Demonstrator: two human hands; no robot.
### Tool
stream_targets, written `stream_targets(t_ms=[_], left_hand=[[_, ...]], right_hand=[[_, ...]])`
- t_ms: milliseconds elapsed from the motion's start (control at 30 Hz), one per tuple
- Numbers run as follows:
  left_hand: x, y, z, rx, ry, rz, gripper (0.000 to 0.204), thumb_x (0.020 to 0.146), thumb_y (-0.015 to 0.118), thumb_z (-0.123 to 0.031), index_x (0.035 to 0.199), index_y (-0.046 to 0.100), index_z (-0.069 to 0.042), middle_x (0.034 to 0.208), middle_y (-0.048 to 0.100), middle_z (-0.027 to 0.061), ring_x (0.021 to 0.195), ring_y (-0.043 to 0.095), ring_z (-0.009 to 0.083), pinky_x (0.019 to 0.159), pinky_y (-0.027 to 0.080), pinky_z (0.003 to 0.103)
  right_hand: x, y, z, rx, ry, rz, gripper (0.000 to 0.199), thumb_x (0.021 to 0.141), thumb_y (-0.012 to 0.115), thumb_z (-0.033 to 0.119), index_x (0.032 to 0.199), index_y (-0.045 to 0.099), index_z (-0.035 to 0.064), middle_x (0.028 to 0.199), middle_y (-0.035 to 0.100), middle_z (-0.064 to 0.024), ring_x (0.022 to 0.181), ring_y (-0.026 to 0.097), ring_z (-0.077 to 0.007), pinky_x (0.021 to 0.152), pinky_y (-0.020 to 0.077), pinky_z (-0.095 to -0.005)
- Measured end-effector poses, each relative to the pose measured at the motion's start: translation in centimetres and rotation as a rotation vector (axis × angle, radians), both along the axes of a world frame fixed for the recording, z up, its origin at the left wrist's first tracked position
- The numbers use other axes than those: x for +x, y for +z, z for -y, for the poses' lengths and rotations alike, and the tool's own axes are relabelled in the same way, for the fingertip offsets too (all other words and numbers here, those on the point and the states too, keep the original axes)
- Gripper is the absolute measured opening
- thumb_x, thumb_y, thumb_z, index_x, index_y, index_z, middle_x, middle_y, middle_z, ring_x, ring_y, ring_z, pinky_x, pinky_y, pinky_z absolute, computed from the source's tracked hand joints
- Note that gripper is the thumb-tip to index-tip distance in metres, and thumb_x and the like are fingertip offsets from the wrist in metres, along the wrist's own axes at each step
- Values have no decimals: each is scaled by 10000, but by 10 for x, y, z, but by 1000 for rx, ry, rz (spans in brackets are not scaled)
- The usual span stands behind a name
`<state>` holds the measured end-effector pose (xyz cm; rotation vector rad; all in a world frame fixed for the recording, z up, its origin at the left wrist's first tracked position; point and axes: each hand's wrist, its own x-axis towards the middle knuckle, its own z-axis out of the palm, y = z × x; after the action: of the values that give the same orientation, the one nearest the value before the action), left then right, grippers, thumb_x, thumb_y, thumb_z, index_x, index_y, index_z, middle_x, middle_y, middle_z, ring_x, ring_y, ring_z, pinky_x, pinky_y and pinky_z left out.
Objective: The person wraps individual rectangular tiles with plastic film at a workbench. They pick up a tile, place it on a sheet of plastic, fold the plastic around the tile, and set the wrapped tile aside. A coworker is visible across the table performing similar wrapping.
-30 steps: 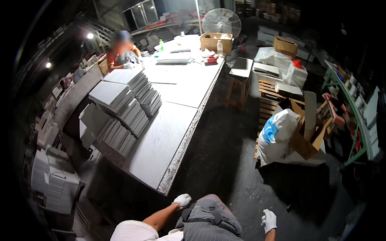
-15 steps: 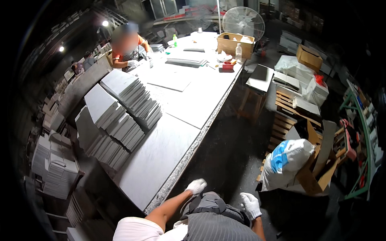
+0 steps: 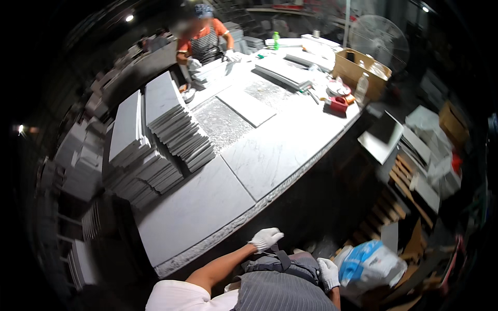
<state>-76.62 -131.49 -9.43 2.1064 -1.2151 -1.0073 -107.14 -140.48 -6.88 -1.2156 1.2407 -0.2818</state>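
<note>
My left hand (image 3: 266, 239), in a white knit glove, is held in front of my waist, near the long table's front edge. Its fingers are loosely curled, with nothing visible in them. At my right side my right hand (image 3: 328, 273), gloved alike, hangs beside my dark striped apron (image 3: 275, 293) with fingers bent in; I see no object in it. Nearest to the left hand lies a large pale stone slab (image 3: 199, 207) on the table, with a second slab (image 3: 280, 155) beyond it. Stacks of thin stone tiles (image 3: 179, 124) stand along the table's left side.
Across the table a co-worker (image 3: 207, 44) in an orange shirt and white gloves works. A cardboard box (image 3: 358, 72), a clear bottle (image 3: 361, 88) and a red container (image 3: 338, 104) stand at the far right end, before a fan (image 3: 378, 44). A white-and-blue sack (image 3: 368, 267) sits at my right.
My view has turned and come closer to the table, so the sack now sits nearer my right hand. Both hands remain near my waist. The co-worker now stands more upright.
</note>
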Motion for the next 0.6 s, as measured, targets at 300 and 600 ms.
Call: stream_targets(t_ms=[300,600], left_hand=[[-7,75,125,164,99,73,442,929,470,-468,883,650,-67,895,670,175,886,646,384,789,495,480],[99,187,291,231,-324,524,371,924,505,-404,974,651,-67,902,685,165,810,683,344,679,544,477]], right_hand=[[63,33,243,37,208,-50,264,944,625,248,1098,664,37,638,605,-43,468,511,-96,412,391,-248],[198,42,329,-60,497,55,293,930,639,231,1123,658,11,847,676,-52,653,595,-105,583,477,-257]])
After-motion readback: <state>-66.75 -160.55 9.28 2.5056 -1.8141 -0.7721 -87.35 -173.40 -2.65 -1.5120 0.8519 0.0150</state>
